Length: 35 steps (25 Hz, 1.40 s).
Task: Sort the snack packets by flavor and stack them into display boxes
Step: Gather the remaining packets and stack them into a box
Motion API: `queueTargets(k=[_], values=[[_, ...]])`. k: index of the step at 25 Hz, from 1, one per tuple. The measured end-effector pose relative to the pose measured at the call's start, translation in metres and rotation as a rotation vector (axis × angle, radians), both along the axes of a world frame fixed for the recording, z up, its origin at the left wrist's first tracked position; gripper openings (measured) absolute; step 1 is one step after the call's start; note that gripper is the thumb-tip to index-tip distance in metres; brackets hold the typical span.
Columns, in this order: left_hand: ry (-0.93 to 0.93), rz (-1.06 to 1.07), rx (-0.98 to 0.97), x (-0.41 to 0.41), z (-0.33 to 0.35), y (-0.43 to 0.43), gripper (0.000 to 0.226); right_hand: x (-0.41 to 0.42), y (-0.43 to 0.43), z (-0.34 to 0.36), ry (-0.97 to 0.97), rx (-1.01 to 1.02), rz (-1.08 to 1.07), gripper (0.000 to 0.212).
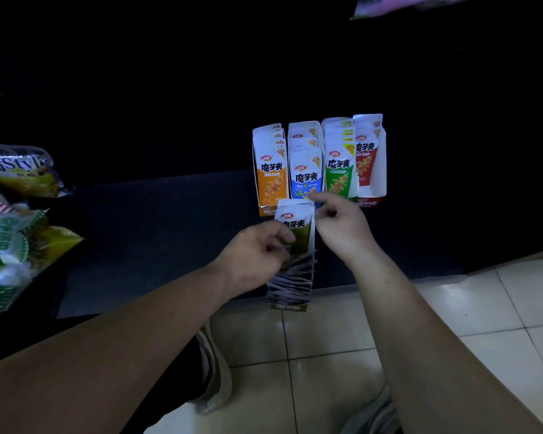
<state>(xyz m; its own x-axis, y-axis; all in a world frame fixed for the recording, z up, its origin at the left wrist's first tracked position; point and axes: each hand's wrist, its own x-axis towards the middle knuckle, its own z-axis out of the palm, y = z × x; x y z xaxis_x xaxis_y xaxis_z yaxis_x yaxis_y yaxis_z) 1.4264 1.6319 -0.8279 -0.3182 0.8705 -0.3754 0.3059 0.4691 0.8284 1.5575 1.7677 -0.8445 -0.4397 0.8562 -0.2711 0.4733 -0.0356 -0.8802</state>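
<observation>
- We judge the olive packet (pixel 297 221) should slide straight down into the olive box (pixel 290 296), facing the same way as the packets already filed there
- Our left hand (pixel 257 255) pinches its lower left side; our right hand (pixel 339 223) curls at its top right corner, grip unclear
- The packet is white above, olive below, with a red logo and black characters
- The box sits on the dark ledge (pixel 157 239), just before the orange box (pixel 270 180), blue box (pixel 306 175), green box (pixel 339 172) and red box (pixel 370 161)

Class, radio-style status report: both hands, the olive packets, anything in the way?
Left hand grips front olive packet in near display box. Right hand at its top corner, grip unclear. Four filled boxes behind, not obstructing.
</observation>
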Motion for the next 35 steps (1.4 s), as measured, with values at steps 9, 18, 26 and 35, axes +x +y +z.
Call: queueTargets(k=[9, 18, 26, 35], values=[[0.113, 0.051, 0.014, -0.009, -0.007, 0.0, 0.025, -0.007, 0.007, -0.013, -0.239, 0.092, 0.147, 0.02], [0.034, 0.16, 0.011, -0.005, -0.002, 0.007, 0.026, 0.005, -0.006, 0.003, -0.05, 0.024, 0.028, 0.019], [-0.004, 0.169, 0.17, 0.002, 0.017, 0.016, 0.027, 0.009, -0.02, 0.045, 0.225, -0.336, 0.134, 0.015], [0.176, 0.039, 0.112, -0.005, 0.002, 0.019, 0.025, 0.014, -0.01, 0.003, 0.107, -0.111, -0.057, 0.041]])
